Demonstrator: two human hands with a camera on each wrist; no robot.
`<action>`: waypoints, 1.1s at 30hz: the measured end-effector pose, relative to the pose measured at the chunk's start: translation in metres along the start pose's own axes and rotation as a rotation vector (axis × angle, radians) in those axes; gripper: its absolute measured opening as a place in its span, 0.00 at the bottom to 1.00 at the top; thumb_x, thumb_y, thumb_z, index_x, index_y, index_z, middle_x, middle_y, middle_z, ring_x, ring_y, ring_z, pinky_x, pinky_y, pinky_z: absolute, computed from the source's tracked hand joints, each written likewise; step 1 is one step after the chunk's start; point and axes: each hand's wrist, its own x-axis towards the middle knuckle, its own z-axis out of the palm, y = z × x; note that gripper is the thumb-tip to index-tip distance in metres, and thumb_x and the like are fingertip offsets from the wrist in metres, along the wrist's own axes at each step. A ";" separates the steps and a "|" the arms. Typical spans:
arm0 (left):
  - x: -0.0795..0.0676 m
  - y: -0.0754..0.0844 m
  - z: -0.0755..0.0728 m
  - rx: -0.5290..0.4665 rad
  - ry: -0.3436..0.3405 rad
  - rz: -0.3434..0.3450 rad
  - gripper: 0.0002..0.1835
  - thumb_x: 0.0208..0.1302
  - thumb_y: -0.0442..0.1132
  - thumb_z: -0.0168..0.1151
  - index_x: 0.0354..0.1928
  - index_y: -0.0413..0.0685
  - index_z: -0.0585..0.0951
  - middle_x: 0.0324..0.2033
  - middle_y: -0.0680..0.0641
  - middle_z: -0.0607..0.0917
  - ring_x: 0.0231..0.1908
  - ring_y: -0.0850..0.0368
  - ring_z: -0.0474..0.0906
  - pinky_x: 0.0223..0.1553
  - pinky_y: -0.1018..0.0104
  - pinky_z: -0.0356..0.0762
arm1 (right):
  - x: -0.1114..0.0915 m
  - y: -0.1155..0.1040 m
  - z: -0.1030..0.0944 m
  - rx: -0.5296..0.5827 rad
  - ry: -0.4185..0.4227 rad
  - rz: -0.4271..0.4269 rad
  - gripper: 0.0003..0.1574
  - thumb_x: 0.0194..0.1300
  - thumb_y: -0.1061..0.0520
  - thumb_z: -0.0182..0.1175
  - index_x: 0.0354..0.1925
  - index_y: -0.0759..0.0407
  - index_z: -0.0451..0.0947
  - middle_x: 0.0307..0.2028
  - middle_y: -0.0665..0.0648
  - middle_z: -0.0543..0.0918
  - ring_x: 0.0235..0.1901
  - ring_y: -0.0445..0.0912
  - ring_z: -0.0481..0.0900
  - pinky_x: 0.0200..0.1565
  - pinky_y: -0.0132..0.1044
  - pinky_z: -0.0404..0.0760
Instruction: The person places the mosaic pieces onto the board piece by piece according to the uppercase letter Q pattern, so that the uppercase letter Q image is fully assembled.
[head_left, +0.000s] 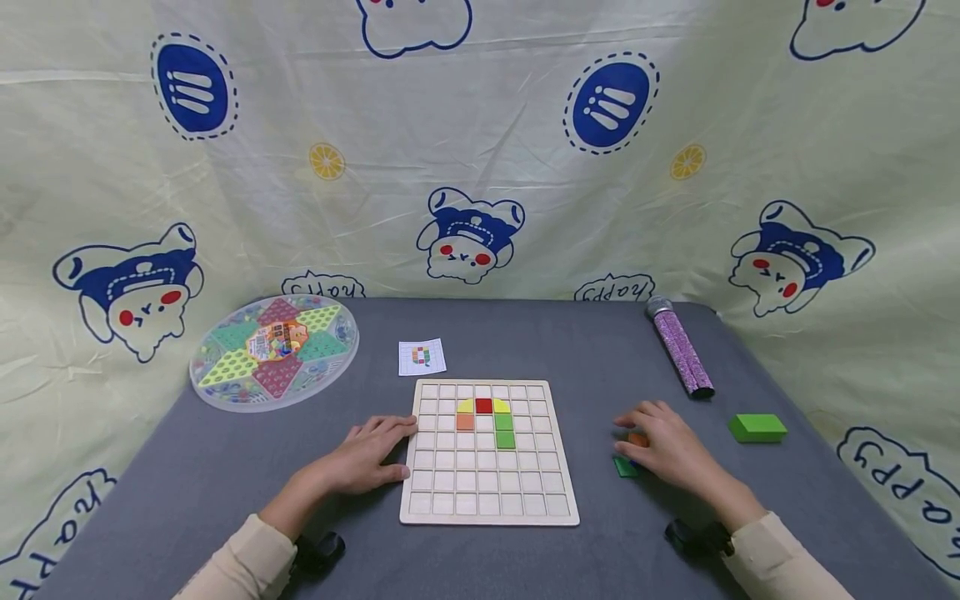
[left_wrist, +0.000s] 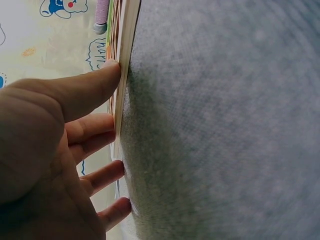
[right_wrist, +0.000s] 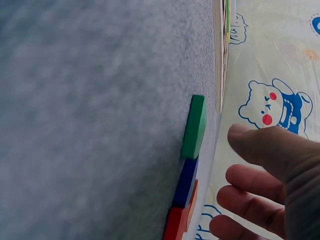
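Note:
A pale wooden grid board (head_left: 487,483) lies mid-table. Near its top are a red square (head_left: 483,406), two yellow rounded pieces, an orange square (head_left: 465,422) and two green squares (head_left: 506,430). My left hand (head_left: 363,458) touches the board's left edge with thumb and fingertips, fingers fairly straight. Over loose pieces to the right of the board hovers my right hand (head_left: 667,446), fingers slightly bent and holding nothing. In the right wrist view a green piece (right_wrist: 194,127), a blue piece (right_wrist: 185,182), a red piece (right_wrist: 174,224) and an orange piece lie below the fingers.
Behind the board lies a white card (head_left: 422,357) with a small coloured pattern. A round star-patterned game board (head_left: 273,354) sits at the back left. On the right are a purple glittery tube (head_left: 681,350) and a green block (head_left: 757,428).

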 end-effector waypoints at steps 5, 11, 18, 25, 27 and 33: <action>0.000 0.000 0.000 0.004 -0.002 -0.001 0.33 0.63 0.45 0.61 0.67 0.43 0.65 0.67 0.44 0.65 0.66 0.42 0.57 0.58 0.38 0.55 | -0.005 0.005 -0.001 -0.008 -0.022 0.024 0.19 0.53 0.50 0.69 0.42 0.58 0.83 0.37 0.52 0.79 0.39 0.47 0.71 0.40 0.45 0.70; 0.001 -0.001 0.001 0.009 -0.004 -0.005 0.33 0.63 0.46 0.61 0.67 0.43 0.65 0.67 0.44 0.65 0.66 0.42 0.57 0.57 0.39 0.55 | -0.007 0.009 0.000 -0.009 -0.039 0.056 0.18 0.53 0.52 0.69 0.42 0.58 0.83 0.37 0.53 0.79 0.40 0.48 0.72 0.42 0.48 0.70; 0.001 -0.001 0.001 0.010 -0.007 -0.005 0.33 0.63 0.46 0.61 0.67 0.43 0.65 0.67 0.44 0.65 0.66 0.42 0.57 0.58 0.39 0.55 | -0.006 0.013 0.002 -0.011 -0.061 0.079 0.16 0.54 0.52 0.68 0.41 0.57 0.83 0.37 0.53 0.79 0.41 0.51 0.73 0.42 0.50 0.70; 0.000 -0.001 0.001 0.007 -0.001 0.000 0.33 0.63 0.46 0.61 0.67 0.43 0.65 0.67 0.44 0.65 0.66 0.42 0.57 0.57 0.39 0.55 | -0.006 0.017 0.000 -0.017 -0.092 0.098 0.16 0.55 0.51 0.67 0.40 0.57 0.83 0.38 0.54 0.80 0.42 0.52 0.74 0.43 0.52 0.71; 0.000 -0.001 0.001 0.006 0.000 0.001 0.33 0.63 0.46 0.61 0.67 0.43 0.65 0.67 0.44 0.65 0.66 0.42 0.57 0.57 0.39 0.55 | -0.006 0.018 0.000 -0.020 -0.105 0.111 0.16 0.55 0.50 0.67 0.40 0.57 0.83 0.38 0.55 0.80 0.42 0.52 0.74 0.42 0.52 0.71; 0.000 0.000 0.001 0.011 0.001 0.000 0.33 0.63 0.46 0.61 0.67 0.43 0.65 0.67 0.44 0.65 0.66 0.42 0.58 0.57 0.39 0.55 | -0.008 0.020 -0.001 -0.027 -0.118 0.130 0.15 0.55 0.50 0.67 0.39 0.58 0.83 0.39 0.57 0.81 0.42 0.54 0.74 0.43 0.54 0.71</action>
